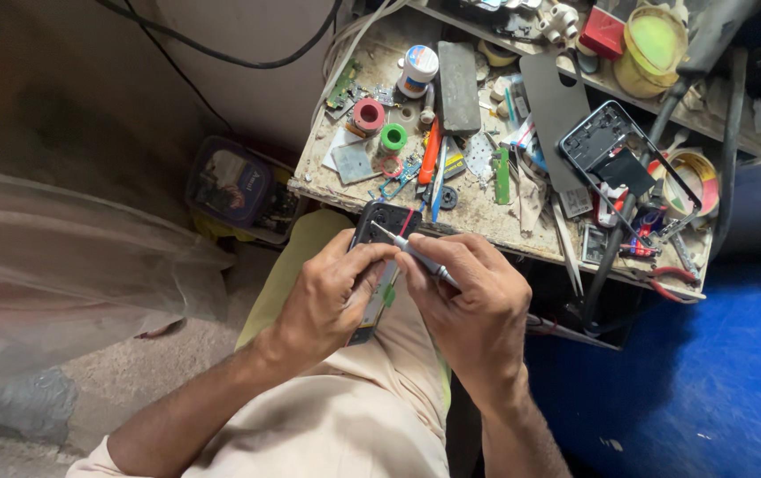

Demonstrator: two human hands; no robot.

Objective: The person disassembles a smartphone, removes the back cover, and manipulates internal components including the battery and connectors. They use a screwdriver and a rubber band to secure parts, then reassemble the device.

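Left hand (332, 296): clamped round the opened phone (380, 257), steadying it over the lap.
Right hand (469, 305): pinched on the screwdriver (411, 250).
Tip: best kept upright, seated, pressed lightly.

I see an opened phone (378, 265) over my lap, just before the bench (486, 226) edge, my left grip (332, 296) to its left, my right grip (469, 305) to its right holding a screwdriver (416, 255) onto it. A phone frame (615, 150) lies on the bench, far right.
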